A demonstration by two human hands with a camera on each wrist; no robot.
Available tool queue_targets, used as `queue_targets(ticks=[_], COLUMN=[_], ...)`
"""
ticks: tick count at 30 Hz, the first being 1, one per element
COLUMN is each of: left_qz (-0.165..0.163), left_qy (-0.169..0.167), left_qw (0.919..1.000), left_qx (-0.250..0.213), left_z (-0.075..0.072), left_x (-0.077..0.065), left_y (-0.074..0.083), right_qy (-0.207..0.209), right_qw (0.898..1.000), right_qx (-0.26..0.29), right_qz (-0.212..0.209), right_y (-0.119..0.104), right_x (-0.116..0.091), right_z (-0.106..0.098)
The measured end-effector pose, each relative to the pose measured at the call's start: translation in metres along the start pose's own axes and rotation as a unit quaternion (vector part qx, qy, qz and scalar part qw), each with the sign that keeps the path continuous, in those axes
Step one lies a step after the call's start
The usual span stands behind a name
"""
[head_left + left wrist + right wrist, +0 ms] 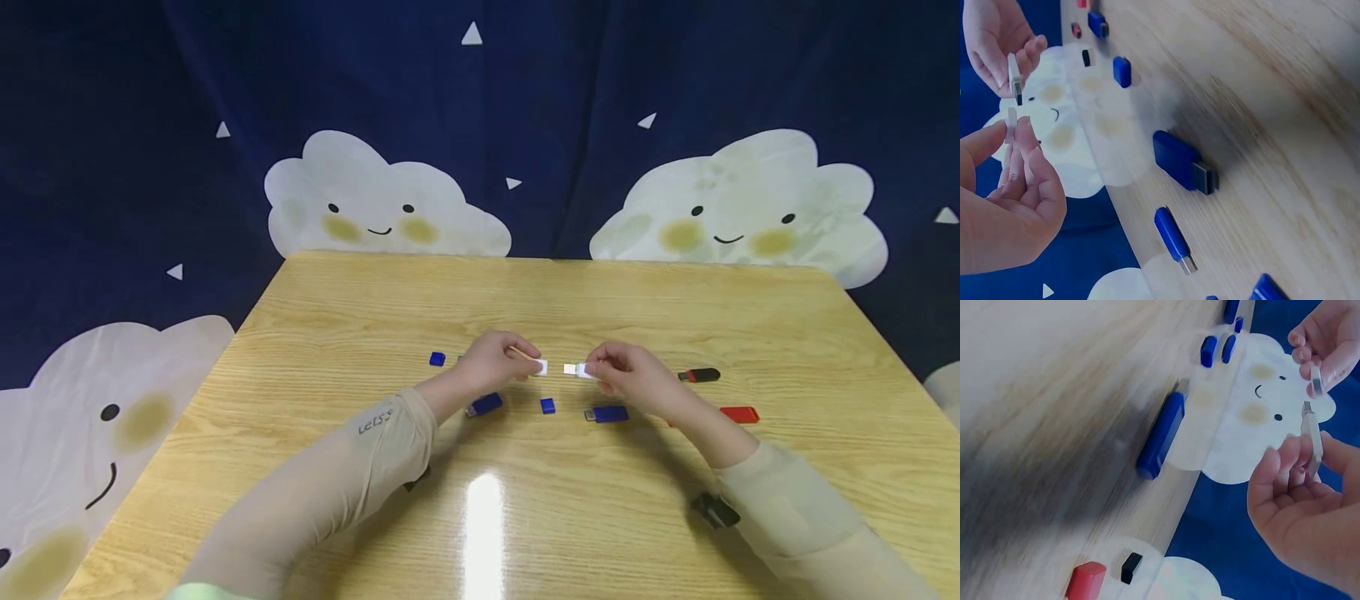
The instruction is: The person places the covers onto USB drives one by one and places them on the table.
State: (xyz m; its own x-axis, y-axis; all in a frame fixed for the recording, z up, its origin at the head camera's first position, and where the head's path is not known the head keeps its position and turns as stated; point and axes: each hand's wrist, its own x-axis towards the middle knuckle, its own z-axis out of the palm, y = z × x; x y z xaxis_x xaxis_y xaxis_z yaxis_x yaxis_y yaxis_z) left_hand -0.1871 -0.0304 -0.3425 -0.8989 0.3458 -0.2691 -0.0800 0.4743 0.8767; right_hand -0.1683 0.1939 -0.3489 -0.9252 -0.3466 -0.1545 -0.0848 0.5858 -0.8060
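My left hand [491, 364] pinches a small white cap [1011, 125] between thumb and fingertips. Facing it, my right hand [637, 377] holds a white USB stick [1313, 440], its metal plug pointing toward the cap. A narrow gap separates plug and cap in all three views. Both hands are raised above the wooden table [570, 300]. Below the left hand lies an uncapped blue USB stick [485, 405]. Another uncapped blue USB stick [607, 414] lies beneath the right hand, with a blue cap [548, 406] between the two.
Farther left sits another blue cap [437, 358]. To the right lie a black and red USB stick [701, 375] and a red USB stick [741, 414], partly hidden by the right arm. A dark blue curtain [555, 100] with clouds hangs behind the table.
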Motion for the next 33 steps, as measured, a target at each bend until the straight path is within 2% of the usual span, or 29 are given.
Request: queue_targets(ticks=[6,16,26,33], left_qz=[-0.010,0.014,0.011,0.014], left_qy=[-0.015,-0.019,-0.030,-0.023], left_qw=[0.9996,0.9989,0.9985,0.9982], left_qx=[-0.021,-0.042,-0.046,-0.053], left_z=[0.003,0.008,0.014,0.016], left_x=[-0.006,-0.011,-0.013,-0.015], left_y=[0.004,0.007,0.006,0.011], right_qy=[-0.006,-0.013,-0.018,-0.001], right_qw=[1.000,0.999,0.999,0.999], right_qx=[0.024,0.033,0.035,0.033], right_qz=[-0.008,-0.036,-0.035,-0.028], right_y=[-0.004,-0.015,-0.013,-0.016], right_x=[-0.005,-0.010,-0.011,-0.014], right_z=[0.005,0.009,0.012,0.011])
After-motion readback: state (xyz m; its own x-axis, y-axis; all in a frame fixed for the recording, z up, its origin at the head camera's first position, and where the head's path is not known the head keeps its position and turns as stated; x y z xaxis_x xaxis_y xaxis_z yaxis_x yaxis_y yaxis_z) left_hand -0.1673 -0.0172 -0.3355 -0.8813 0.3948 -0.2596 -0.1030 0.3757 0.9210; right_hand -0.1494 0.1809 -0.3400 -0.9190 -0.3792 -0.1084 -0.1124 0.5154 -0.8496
